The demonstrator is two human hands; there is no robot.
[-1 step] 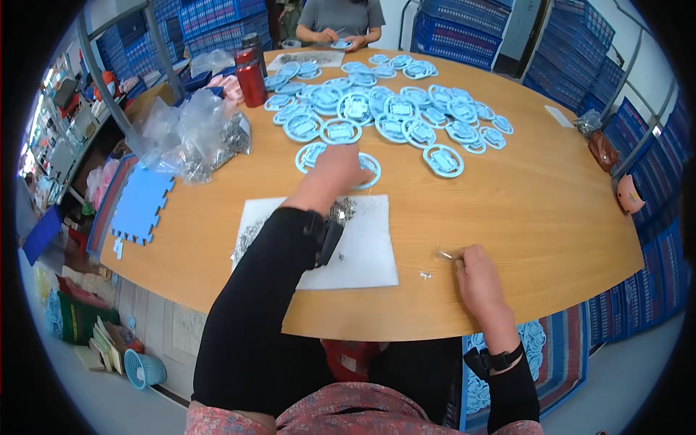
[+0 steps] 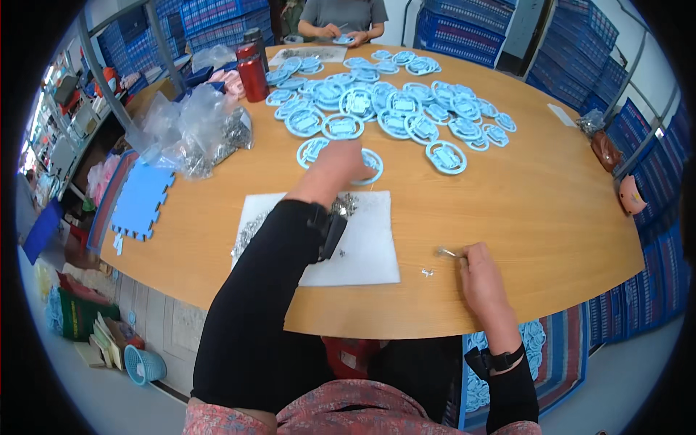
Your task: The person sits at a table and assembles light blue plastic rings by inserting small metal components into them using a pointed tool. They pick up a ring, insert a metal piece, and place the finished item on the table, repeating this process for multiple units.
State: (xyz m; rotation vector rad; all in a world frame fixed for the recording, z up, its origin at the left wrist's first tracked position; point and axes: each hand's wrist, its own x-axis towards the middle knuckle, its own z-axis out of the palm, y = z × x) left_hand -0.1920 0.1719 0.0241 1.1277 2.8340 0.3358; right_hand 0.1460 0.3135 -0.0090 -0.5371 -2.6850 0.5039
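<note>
My left hand (image 2: pixel 335 168) reaches across the table with its fingers curled down at a light-blue oval openwork piece (image 2: pixel 372 161). The fingertips are hidden, and the thumb side rests against the piece's rim. Another light-blue oval piece (image 2: pixel 310 151) shows just left of the hand. Under my left forearm lies a white foam sheet (image 2: pixel 366 250) with small silvery parts (image 2: pixel 250 233) heaped on it. At the right, my right hand (image 2: pixel 481 279) is closed on a small shiny tool (image 2: pixel 448 252) whose exact kind is unclear. A few tiny silvery parts (image 2: pixel 428 272) lie left of that hand.
A large group of light-blue oval pieces (image 2: pixel 400 103) covers the table's far middle. Clear bags (image 2: pixel 194 130), a red bottle (image 2: pixel 251 76) and a blue foam mat (image 2: pixel 143 199) stand or lie left. Across the table a person's hands (image 2: pixel 351 36) hold a similar blue piece.
</note>
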